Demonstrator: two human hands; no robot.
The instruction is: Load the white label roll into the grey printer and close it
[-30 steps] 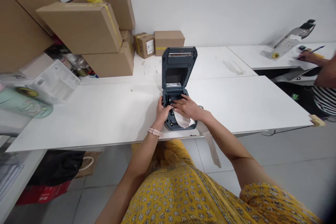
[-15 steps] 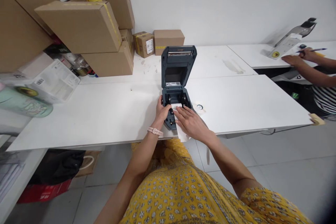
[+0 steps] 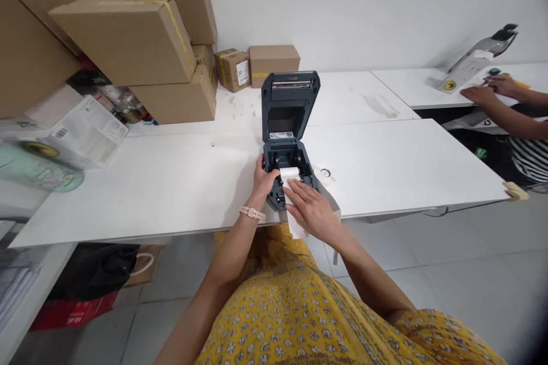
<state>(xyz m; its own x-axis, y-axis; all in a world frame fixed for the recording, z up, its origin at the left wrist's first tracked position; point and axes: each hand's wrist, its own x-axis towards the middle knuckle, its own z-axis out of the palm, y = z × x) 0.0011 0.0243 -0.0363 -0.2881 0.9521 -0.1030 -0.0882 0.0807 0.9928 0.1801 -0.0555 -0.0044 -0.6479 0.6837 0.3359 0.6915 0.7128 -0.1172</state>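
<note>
A dark grey label printer (image 3: 291,105) stands near the table's front edge with its lid tipped up and back. Inside its bay sits a white label roll (image 3: 290,171), from which a paper strip (image 3: 295,227) runs towards me over the front edge. My left hand (image 3: 262,183) is closed round the printer's left side, its thumb over the rim beside the roll. Fingers outstretched, my right hand (image 3: 309,205) lies flat on the strip and covers part of the printer's front. Another pale strip (image 3: 330,198) hangs by the right wrist, partly hidden.
Stacked cardboard boxes (image 3: 124,40) fill the back left, with a green bottle (image 3: 43,168) in front. Two small boxes (image 3: 274,63) stand by the wall. A peeled label piece (image 3: 324,174) lies right of the printer. At the far right are a co-worker's hands (image 3: 492,91).
My right hand has slid slightly towards me along the strip, uncovering more of the roll. The strip's end hangs a little lower. My left hand keeps its hold.
</note>
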